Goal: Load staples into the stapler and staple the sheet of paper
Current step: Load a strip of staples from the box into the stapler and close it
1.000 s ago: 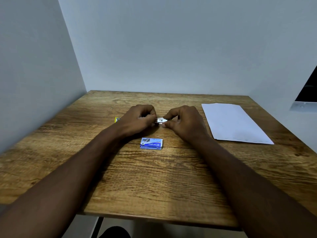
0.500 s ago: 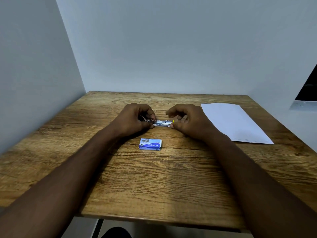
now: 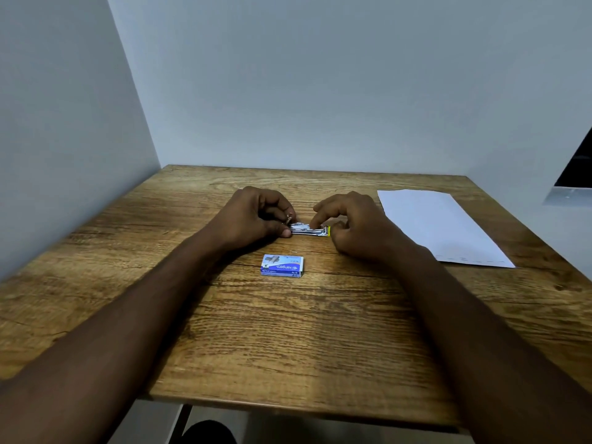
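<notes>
Just right of left hand (image 3: pixel 253 216) (pinching): stapler (image 3: pixel 307 229).

Wood-grain worktop (image 3: pixel 288 347), brown, pushed into corner between two pale walls.

Blue staple box (image 3: pixel 282 266) lies flat near worktop centre, printed face up.

White sheet of paper (image 3: pixel 439 225) lies flat at right rear, edges skewed to worktop edge, well apart from box.

Metal stapler (image 3: pixel 306 229) sits low just behind box, lengthwise left to right, yellow tip at right end. Left grip (image 3: pixel 253 219) pinches its left end, right grip (image 3: pixel 355 225) its right end. Cannot tell whether stapler touches worktop.
</notes>
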